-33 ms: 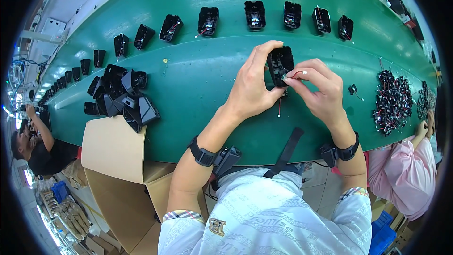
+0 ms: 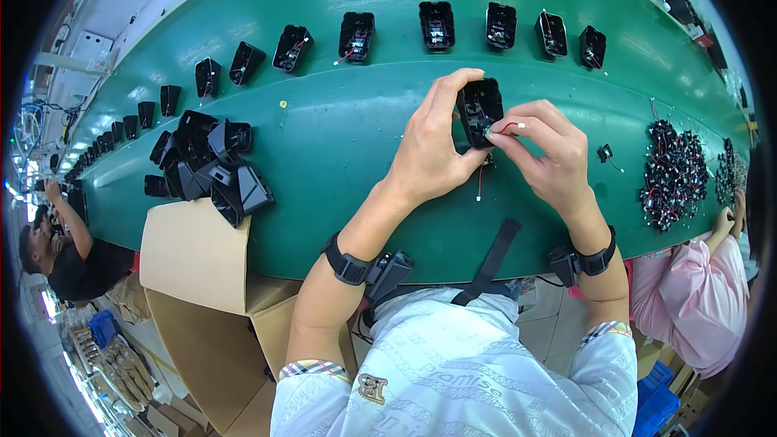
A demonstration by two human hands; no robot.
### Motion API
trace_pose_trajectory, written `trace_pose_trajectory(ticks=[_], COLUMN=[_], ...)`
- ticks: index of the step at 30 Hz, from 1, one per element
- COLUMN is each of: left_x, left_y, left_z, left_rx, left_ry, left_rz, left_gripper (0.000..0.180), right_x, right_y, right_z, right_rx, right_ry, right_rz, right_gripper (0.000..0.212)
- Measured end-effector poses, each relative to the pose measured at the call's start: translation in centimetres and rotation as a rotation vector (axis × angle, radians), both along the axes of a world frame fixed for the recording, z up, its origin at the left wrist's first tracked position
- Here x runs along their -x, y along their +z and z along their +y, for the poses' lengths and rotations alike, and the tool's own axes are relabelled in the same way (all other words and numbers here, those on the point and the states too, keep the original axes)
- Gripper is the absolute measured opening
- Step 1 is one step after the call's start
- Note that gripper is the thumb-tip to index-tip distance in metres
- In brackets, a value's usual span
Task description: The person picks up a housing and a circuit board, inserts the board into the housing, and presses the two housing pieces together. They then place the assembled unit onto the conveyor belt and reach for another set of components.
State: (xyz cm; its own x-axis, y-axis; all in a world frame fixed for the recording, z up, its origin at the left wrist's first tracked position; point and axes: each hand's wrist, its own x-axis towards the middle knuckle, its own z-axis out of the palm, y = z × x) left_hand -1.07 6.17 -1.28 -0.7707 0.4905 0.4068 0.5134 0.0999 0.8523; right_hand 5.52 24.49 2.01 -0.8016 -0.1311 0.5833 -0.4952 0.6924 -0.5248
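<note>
My left hand [image 2: 433, 142] is closed round a black plastic housing [image 2: 484, 101], its open side facing up. At the housing's near end my right hand [image 2: 550, 150] pinches a small piece with a red wire [image 2: 508, 126] and white plug; the fingertips partly hide it. Just below the housing, a red lead with a white plug [image 2: 478, 197] lies on the green table [image 2: 356, 218], its upper end covered by my hands. Right of my right hand lies a single small black wired part [image 2: 605, 153].
A heap of black wired parts [image 2: 673, 174] lies to the right. Loose black housings [image 2: 206, 158] are piled at left, above an open cardboard box [image 2: 194, 255]. Several housings [image 2: 357, 36] stand in a curved row along the far side. Other people sit at both ends.
</note>
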Motion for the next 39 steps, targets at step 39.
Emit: trace_pose_trajectory(ticks=[39], left_x=[1.0], left_y=[-0.5], left_z=[0.2], left_rx=[-0.148], left_ry=[-0.076], left_rz=[-0.101], left_gripper=[0.084], right_x=[-0.4], right_y=[-0.9], right_z=[-0.3], right_rx=[0.02], right_ry=[-0.028], right_rz=[-0.026], right_gripper=[0.028])
